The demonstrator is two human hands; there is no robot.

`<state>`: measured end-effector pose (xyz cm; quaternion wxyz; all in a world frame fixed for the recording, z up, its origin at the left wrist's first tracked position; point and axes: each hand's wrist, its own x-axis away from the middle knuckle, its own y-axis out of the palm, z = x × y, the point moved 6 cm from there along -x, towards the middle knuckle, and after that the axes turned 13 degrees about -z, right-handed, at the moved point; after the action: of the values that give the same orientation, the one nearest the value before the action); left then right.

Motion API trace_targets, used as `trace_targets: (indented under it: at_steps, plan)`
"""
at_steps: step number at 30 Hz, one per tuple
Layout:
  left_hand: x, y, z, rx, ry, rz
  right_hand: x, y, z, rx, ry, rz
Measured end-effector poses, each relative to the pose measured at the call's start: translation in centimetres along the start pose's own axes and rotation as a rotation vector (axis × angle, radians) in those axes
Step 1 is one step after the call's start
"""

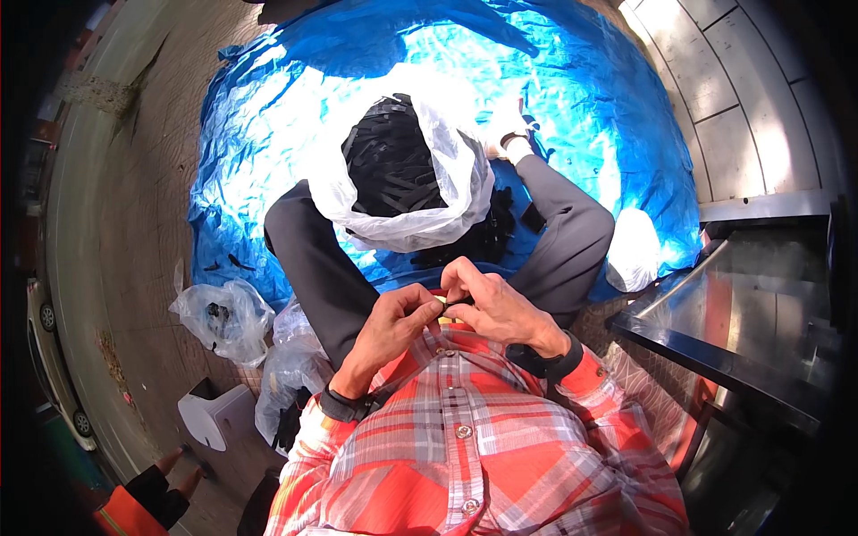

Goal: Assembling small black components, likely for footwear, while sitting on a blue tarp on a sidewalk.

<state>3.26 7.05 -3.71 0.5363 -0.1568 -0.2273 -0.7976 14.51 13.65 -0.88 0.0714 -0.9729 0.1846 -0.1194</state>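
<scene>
Close in front of my shirt, my left hand (399, 323) and my right hand (502, 310) meet with fingertips pinched. Between them is a small black piece (458, 302), mostly covered by the fingers, so its exact kind is hidden. Beyond my hands, between my bent legs, stands a white plastic bag (465, 183) with its mouth spread wide. Many flat black strips (389, 161) fill it. More black pieces (474, 243) lie in a dark heap on the tarp, between the bag and my hands.
I sit at a crumpled blue tarp (572, 80). Clear plastic bags (228, 322) with dark bits and a white bin (219, 415) stand at left. A white bundle (633, 250) and a black-framed glass panel (706, 348) are at right. Another person's legs (165, 478) show lower left.
</scene>
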Motion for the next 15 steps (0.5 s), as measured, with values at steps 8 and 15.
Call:
trace_targets:
  at_steps: [8,15]
  plan:
    - [-0.7,-0.8,-0.3,-0.084,0.166,0.175,0.2,0.0,2.4,-0.02,-0.014,0.109]
    - [-3.2,-0.4,-2.7,0.04,0.119,0.142,2.2,0.9,9.9,-0.224,0.345,0.367]
